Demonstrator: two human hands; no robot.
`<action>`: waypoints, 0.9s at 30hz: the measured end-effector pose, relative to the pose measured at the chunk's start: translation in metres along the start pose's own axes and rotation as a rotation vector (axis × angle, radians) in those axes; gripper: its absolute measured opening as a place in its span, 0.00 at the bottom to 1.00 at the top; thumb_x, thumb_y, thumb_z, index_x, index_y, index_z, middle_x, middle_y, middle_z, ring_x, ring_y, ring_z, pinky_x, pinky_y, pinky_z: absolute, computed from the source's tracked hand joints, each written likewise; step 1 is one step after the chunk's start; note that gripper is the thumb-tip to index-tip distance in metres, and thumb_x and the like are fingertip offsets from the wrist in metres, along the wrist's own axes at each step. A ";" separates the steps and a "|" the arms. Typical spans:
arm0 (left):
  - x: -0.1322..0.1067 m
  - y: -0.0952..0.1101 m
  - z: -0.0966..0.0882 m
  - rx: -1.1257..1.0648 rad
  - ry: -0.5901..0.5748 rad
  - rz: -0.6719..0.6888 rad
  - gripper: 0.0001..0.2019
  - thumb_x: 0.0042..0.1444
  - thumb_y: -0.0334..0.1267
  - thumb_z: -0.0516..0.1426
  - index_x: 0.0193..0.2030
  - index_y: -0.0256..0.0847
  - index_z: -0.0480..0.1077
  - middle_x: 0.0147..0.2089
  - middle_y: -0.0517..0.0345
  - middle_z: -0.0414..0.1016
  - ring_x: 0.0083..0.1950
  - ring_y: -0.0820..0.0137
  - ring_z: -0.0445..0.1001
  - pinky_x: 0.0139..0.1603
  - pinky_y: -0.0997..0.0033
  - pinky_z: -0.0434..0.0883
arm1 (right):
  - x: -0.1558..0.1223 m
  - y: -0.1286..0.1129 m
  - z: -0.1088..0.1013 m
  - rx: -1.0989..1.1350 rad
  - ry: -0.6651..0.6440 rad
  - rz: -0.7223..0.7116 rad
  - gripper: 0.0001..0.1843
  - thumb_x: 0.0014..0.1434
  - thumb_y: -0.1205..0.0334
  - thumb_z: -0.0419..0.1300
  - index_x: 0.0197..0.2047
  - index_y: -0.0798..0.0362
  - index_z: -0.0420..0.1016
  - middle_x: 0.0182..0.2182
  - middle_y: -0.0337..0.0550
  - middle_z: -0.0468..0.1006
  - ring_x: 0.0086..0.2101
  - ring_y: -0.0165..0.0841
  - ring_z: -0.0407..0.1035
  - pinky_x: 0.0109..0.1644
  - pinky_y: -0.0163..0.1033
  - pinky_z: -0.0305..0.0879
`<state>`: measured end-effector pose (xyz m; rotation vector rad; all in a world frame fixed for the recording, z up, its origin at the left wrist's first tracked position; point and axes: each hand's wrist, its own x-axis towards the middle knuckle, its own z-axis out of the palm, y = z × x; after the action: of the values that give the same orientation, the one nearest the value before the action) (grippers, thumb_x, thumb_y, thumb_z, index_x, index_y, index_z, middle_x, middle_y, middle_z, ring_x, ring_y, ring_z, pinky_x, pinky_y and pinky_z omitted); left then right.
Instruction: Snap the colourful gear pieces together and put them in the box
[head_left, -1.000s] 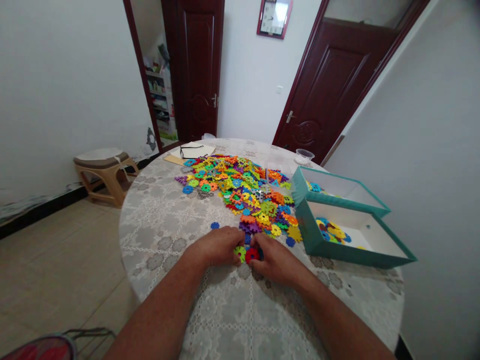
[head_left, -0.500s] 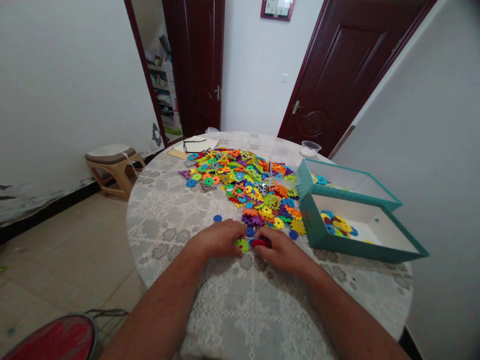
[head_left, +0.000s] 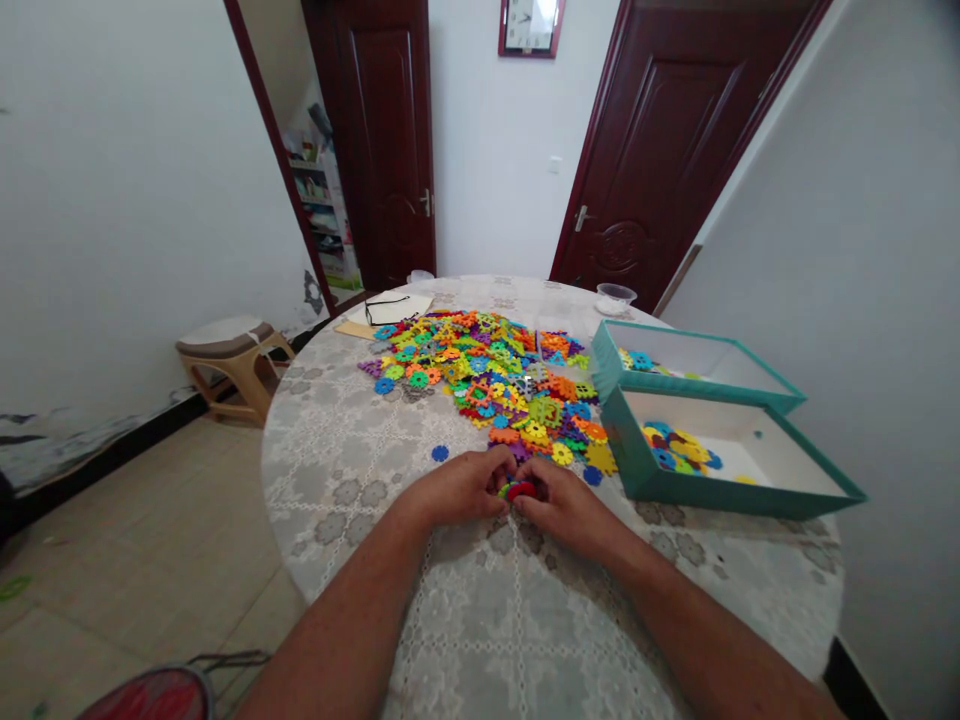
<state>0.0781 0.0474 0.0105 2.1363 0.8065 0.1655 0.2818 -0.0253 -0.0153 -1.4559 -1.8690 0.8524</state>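
L hand (head_left: pixel 459 487) & R hand (head_left: pixel 562 508) pinch red plastic gear (head_left: pixel 519 491), long axis sideways

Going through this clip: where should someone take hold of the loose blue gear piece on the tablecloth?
Likely by its toothed rim, pinched from above, coming from its left: the blue gear piece lies flat and alone on the tablecloth, with the pile of pieces beyond it and the left hand just nearer.

Red gear piece (head_left: pixel 520 491), yellow-green showing at its edge. Heaped plastic gear pieces (head_left: pixel 480 375): mixed orange, yellow, green, blue and purple. Tablecloth (head_left: pixel 330 500): pale grey lace, darker grey floral medallions in a repeating pattern. Box (head_left: pixel 660 482): teal outside, white inside. Doors (head_left: pixel 660 130): dark maroon.
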 end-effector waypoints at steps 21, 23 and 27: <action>-0.017 -0.016 -0.047 0.340 0.408 -0.235 0.07 0.65 0.39 0.56 0.48 0.43 0.69 0.51 0.50 0.77 0.51 0.61 0.76 0.50 0.64 0.70 | -0.007 -0.014 -0.059 -0.329 0.446 -0.187 0.16 0.71 0.60 0.56 0.60 0.49 0.73 0.53 0.51 0.80 0.53 0.42 0.74 0.60 0.48 0.68; -0.021 -0.027 -0.051 0.425 0.422 -0.334 0.12 0.64 0.40 0.57 0.53 0.42 0.70 0.55 0.47 0.76 0.56 0.58 0.76 0.55 0.63 0.70 | -0.010 -0.003 -0.081 -0.459 0.648 -0.155 0.16 0.71 0.59 0.55 0.59 0.50 0.73 0.51 0.53 0.80 0.52 0.44 0.74 0.59 0.50 0.68; -0.024 -0.041 -0.045 0.495 0.378 -0.425 0.18 0.62 0.41 0.60 0.58 0.42 0.71 0.57 0.44 0.75 0.58 0.56 0.75 0.58 0.63 0.69 | -0.018 0.029 -0.121 -0.674 0.874 -0.065 0.17 0.68 0.61 0.56 0.57 0.54 0.75 0.48 0.56 0.80 0.50 0.47 0.73 0.59 0.55 0.68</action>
<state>0.0227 0.0813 0.0130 2.3525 1.6434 0.1590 0.3983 -0.0231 0.0333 -1.7257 -1.5114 -0.4835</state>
